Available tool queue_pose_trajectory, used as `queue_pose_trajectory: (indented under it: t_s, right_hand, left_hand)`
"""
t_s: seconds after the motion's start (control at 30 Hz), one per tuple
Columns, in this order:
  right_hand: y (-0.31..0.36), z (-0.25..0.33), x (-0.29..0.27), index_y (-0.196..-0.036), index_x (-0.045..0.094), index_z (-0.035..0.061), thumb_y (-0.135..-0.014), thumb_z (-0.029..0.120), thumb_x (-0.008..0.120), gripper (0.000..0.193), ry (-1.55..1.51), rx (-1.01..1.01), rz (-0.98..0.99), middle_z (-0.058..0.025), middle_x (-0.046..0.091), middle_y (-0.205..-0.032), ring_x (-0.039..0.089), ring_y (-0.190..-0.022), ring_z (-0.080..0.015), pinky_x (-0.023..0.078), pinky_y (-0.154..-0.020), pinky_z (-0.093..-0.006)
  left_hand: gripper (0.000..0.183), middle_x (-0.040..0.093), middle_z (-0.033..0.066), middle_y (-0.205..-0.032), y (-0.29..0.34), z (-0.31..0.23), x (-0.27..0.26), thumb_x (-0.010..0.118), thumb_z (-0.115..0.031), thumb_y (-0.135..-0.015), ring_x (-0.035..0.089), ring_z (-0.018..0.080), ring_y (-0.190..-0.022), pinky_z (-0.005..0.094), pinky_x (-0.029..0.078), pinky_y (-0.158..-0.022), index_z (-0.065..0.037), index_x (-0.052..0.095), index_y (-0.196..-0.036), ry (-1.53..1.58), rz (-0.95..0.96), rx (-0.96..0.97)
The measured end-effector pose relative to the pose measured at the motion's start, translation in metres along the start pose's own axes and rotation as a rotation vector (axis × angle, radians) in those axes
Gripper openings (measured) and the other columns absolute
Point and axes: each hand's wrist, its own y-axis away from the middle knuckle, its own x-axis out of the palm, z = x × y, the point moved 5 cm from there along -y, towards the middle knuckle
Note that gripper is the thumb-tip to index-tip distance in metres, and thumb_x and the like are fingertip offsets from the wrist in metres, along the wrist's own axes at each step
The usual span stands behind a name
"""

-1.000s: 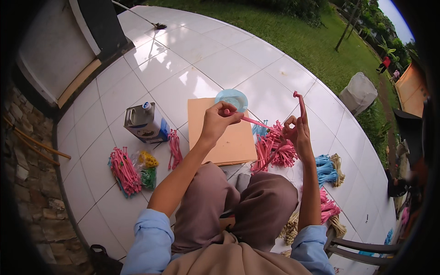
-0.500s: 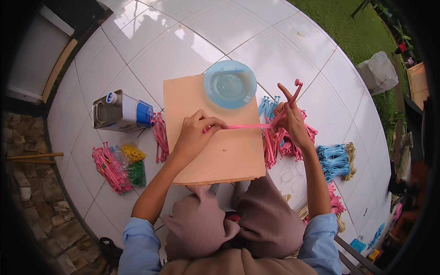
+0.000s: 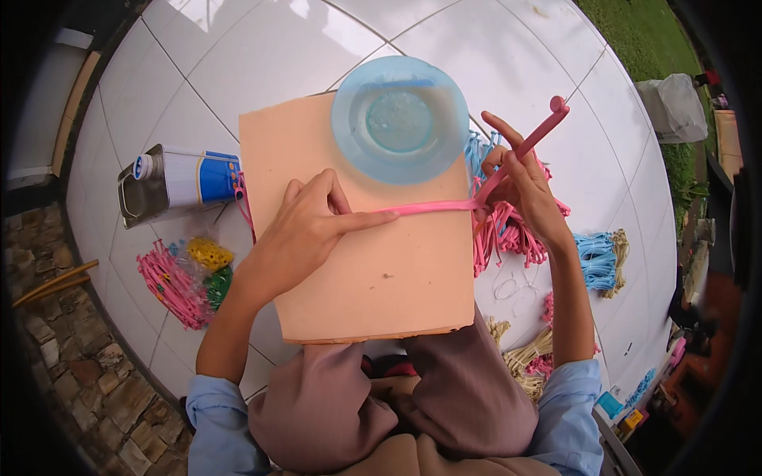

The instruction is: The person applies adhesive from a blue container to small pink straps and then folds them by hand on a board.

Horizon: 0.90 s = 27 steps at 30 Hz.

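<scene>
Left grip (image 3: 305, 226) has lowered pink strap (image 3: 436, 208) toward board (image 3: 337, 305).

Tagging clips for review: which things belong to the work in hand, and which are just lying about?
Seemingly in the work:
pink strap, in the right hand, touching the left hand
peach board
blue bowl
pink strap bundles

Seemingly lying about:
whitish plastic sack
wooden sticks
metal can, untouched

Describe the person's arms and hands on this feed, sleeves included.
The left sleeve and right sleeve are plain light blue fabric, bunched up around the elbows. The forearms below are bare. No gloves show on the left hand or right hand, and no cables or markings are visible.
</scene>
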Motion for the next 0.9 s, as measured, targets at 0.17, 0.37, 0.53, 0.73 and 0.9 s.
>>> queue_pose_trajectory:
  t_s: [0.17,0.37,0.53,0.73,0.9]
  right_hand:
    - [-0.001,-0.003,0.001,-0.141,0.029,0.0146,-0.097,0.038,0.037,0.050,-0.005,0.027,0.001,0.0005,0.038,-0.079,0.052,-0.064,-0.0069,0.050,-0.064,-0.0251]
    - [-0.009,-0.014,0.004,-0.141,0.026,0.0147,-0.097,0.041,0.036,0.052,-0.131,0.171,0.026,0.0002,0.044,-0.080,0.055,-0.058,-0.0093,0.048,-0.055,-0.0239]
    - [-0.013,-0.015,0.009,-0.141,0.024,0.0093,-0.097,0.044,0.034,0.057,-0.091,0.222,0.035,-0.0013,0.045,-0.076,0.052,-0.049,-0.0113,0.044,-0.045,-0.0241]
    - [-0.013,-0.012,0.011,-0.140,0.024,0.0044,-0.096,0.047,0.033,0.062,0.018,0.236,-0.024,-0.0022,0.044,-0.072,0.050,-0.044,-0.0119,0.041,-0.039,-0.0233]
    - [-0.014,-0.019,0.012,-0.138,0.028,0.0042,-0.096,0.045,0.036,0.059,0.040,0.261,-0.103,-0.0018,0.046,-0.072,0.048,-0.042,-0.0103,0.039,-0.038,-0.0224]
  left_hand:
    - [0.041,0.038,0.0053,-0.080,0.001,0.001,0.000,0.060,-0.007,-0.074,0.040,0.0205,-0.076,0.0290,0.039,-0.075,-0.027,0.068,-0.109,0.014,-0.004,0.014]
    - [0.041,0.038,0.0054,-0.080,0.000,0.000,0.000,0.057,-0.006,-0.077,0.041,0.0205,-0.077,0.0290,0.039,-0.074,-0.027,0.066,-0.111,0.017,0.035,-0.004]
    - [0.047,0.039,0.0062,-0.081,-0.003,-0.003,0.003,0.054,-0.002,-0.077,0.042,0.0207,-0.075,0.0292,0.039,-0.071,-0.028,0.064,-0.114,-0.132,0.085,0.078]
    - [0.046,0.039,0.0067,-0.081,-0.003,-0.005,0.001,0.054,-0.002,-0.077,0.043,0.0214,-0.074,0.0292,0.039,-0.069,-0.028,0.065,-0.114,-0.122,0.057,0.087]
    - [0.044,0.039,0.0070,-0.081,-0.004,-0.011,0.001,0.055,-0.005,-0.077,0.043,0.0217,-0.075,0.0296,0.039,-0.068,-0.028,0.065,-0.114,-0.144,0.047,0.085]
